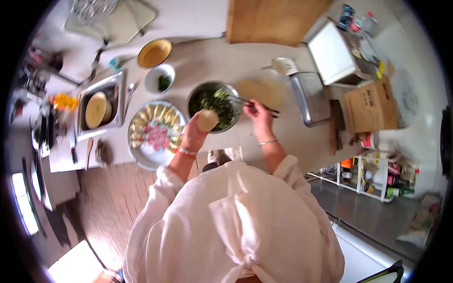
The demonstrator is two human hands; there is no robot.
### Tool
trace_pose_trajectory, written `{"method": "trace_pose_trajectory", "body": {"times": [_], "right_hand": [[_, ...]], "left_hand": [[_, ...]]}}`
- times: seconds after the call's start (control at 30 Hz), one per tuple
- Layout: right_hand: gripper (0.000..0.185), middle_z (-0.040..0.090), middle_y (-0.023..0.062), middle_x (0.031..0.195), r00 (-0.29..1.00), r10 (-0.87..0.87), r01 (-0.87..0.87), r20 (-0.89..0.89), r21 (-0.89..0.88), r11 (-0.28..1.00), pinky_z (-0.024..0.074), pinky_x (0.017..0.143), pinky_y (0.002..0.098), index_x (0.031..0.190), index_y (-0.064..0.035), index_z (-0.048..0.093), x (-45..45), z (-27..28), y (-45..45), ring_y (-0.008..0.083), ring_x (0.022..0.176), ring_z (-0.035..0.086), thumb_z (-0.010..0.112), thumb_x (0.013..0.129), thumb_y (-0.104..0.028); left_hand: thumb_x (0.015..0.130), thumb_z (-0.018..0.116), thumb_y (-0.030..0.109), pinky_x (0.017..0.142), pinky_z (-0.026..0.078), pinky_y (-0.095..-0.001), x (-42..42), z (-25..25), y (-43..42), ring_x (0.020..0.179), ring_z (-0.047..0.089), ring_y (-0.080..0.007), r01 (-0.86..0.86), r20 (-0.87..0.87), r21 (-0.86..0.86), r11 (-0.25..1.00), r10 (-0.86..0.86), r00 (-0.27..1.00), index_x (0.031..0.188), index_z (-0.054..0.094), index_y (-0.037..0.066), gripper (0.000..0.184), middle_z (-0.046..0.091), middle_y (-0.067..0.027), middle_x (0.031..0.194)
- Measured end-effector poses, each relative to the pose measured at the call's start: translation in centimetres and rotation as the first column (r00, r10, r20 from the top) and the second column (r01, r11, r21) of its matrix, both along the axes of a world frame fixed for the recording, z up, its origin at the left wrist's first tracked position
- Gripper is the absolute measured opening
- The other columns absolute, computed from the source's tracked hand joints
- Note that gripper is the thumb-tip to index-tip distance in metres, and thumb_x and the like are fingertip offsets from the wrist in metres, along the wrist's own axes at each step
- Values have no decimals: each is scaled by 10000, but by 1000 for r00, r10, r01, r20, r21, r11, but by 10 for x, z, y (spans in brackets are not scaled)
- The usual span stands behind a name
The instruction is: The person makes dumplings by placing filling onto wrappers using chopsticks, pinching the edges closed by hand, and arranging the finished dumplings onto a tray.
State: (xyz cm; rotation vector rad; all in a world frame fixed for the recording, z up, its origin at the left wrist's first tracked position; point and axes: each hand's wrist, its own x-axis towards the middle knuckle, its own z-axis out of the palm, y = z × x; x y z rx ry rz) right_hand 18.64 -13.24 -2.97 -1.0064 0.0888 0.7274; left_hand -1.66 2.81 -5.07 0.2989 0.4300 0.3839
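A round, pale dough wrapper (207, 120) lies on the fingers of my left hand (194, 134), over the near left edge of a metal bowl (190, 97). My right hand (258, 117) is closed round a pair of dark chopsticks (268, 109) at the bowl's right side. Their tips reach into the chopped green filling (222, 106) in that bowl. Left of my left hand stands a large plate (137, 153) with folded dumplings (163, 113) round its outer part and a pink pattern in its middle.
A white bowl (152, 81) with greens and a yellow bowl (155, 53) stand behind the plate. The sink (118, 85), a spoon (129, 96) and a knife (72, 141) are at left. Flour (264, 92), a lidded metal tray (311, 99) and a cardboard box (370, 107) are at right.
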Motion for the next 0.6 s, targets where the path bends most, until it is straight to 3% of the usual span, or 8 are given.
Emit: {"method": "trace_pose_trajectory", "body": {"times": [0.1,0.27,0.4,0.6], "right_hand": [[215,703,187,969,998,6,-7,62,13,1000,588,766,333,1071,24,649,0,13,-12,242,803,698,591,958,-151],[217,704,190,961,993,20,-20,120,-6,1000,583,733,319,1063,24,658,-13,47,-17,231,762,702,597,962,-158],[242,701,202,1001,953,78,-62,293,-63,996,583,733,320,1100,46,642,-29,68,-14,226,770,706,573,980,-152],[261,695,202,1018,743,270,-148,612,-244,959,584,763,322,1137,62,613,-58,73,-12,223,828,701,519,1011,-147]], "left_hand": [[1021,443,293,1079,402,-419,11,-9,-1,1239,533,-284,-25,102,-50,998,30,994,1266,546,7,391,593,-159,1277],[1043,398,316,1077,414,-429,25,0,-9,1249,525,-282,-67,37,-61,996,69,997,1276,527,16,401,575,-144,1294],[1057,347,366,1063,427,-435,37,-5,-10,1230,538,-282,-113,-1,-126,986,114,993,1273,529,41,431,582,-121,1282],[1064,304,379,1038,450,-446,48,8,-8,1186,565,-289,-136,-10,-155,978,137,991,1217,550,54,435,604,-115,1229]]}}
